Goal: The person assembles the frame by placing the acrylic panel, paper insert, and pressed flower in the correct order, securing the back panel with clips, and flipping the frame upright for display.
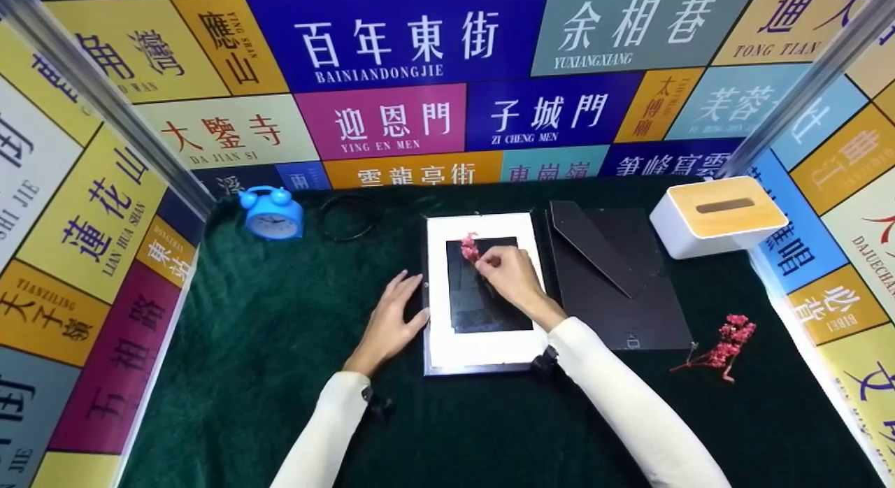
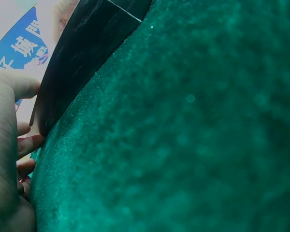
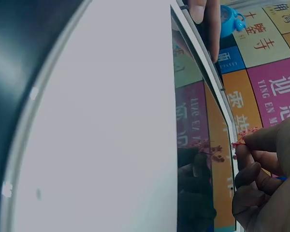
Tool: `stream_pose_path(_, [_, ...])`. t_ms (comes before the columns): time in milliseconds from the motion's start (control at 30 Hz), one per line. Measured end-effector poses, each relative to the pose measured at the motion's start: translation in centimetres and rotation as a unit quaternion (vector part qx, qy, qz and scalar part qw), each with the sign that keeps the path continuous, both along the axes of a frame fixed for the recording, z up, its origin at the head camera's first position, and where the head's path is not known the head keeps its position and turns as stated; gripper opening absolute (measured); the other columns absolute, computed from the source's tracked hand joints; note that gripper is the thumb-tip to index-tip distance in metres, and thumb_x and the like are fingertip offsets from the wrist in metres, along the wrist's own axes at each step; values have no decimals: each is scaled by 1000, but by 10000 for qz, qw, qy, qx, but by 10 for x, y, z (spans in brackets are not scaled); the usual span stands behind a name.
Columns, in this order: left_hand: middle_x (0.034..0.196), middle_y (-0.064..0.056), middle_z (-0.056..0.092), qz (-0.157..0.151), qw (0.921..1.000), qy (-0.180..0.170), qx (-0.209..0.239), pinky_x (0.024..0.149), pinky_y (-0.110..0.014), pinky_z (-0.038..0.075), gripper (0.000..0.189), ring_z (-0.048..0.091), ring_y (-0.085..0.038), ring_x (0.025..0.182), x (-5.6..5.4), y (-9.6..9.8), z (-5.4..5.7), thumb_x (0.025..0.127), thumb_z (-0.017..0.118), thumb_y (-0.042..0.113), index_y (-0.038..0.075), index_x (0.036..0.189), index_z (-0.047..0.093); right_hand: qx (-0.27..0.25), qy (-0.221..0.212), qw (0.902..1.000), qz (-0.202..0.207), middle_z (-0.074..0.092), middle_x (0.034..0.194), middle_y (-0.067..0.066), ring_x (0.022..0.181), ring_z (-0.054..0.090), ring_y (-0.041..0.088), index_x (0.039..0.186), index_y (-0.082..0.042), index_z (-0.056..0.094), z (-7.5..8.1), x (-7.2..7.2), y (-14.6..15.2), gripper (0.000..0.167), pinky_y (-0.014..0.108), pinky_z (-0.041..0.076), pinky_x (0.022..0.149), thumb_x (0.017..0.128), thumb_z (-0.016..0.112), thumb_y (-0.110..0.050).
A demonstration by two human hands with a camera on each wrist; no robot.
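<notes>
A picture frame (image 1: 482, 349) with a white mat and a dark, glossy window lies on the green cloth. Over that window my right hand (image 1: 514, 275) pinches a small sprig of pink dried flowers (image 1: 469, 247) between thumb and forefinger. The right wrist view shows the pinched sprig (image 3: 244, 137) and its reflection in the glass. My left hand (image 1: 393, 320) rests at the left edge of the frame, its fingers fairly straight and touching the side. In the left wrist view, the left fingertips (image 2: 31, 142) meet the frame's dark edge.
Right of the frame lies a black backing board (image 1: 626, 310) with its stand. A second pink sprig (image 1: 731, 345) lies further right. A tissue box (image 1: 720, 219) stands at the back right; a blue alarm clock (image 1: 271, 214) and a black ring-shaped loop (image 1: 347, 238) are at the back left.
</notes>
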State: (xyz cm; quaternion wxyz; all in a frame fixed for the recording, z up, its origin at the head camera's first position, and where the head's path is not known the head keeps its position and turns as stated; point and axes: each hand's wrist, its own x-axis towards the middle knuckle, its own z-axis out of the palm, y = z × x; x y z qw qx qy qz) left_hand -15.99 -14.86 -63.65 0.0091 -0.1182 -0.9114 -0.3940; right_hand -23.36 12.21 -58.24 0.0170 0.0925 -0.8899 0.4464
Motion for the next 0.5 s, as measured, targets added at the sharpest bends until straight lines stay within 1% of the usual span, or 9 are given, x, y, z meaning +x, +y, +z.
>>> stream_pose_path(133, [173, -13, 45, -5, 10000, 20, 11, 128, -63, 33, 69, 33, -33, 164, 0, 0, 1, 104, 71, 31, 12, 167, 49, 47, -35, 10000, -18, 70, 68, -2, 57, 61, 11, 90, -8, 84, -2, 1, -7, 11, 31, 49, 63, 99, 79, -12])
stream_pose_path(267, [170, -13, 48, -65, 9998, 165, 86, 126, -62, 36, 69, 33, -32, 164, -1, 0, 0, 102, 72, 28, 10, 165, 51, 133, -71, 9999, -84, 71, 68, -2, 55, 61, 11, 90, -10, 84, -4, 4, -13, 12, 32, 49, 61, 100, 78, -14])
stream_pose_path(367, [169, -14, 50, -95, 9996, 218, 120, 126, -62, 36, 69, 33, -33, 164, -1, 0, 0, 102, 72, 27, 9, 165, 51, 201, -79, 9997, -141, 72, 70, -2, 57, 62, 12, 90, -10, 85, -5, 5, -15, 12, 33, 49, 60, 100, 79, -15])
stream_pose_path(500, [169, -14, 49, -107, 9996, 223, 117, 127, -61, 36, 69, 33, -33, 164, 0, 0, 0, 102, 72, 28, 8, 165, 51, 296, -60, 9994, -186, 73, 73, -1, 62, 63, 14, 90, -10, 85, -5, 4, -18, 13, 35, 51, 64, 100, 79, -16])
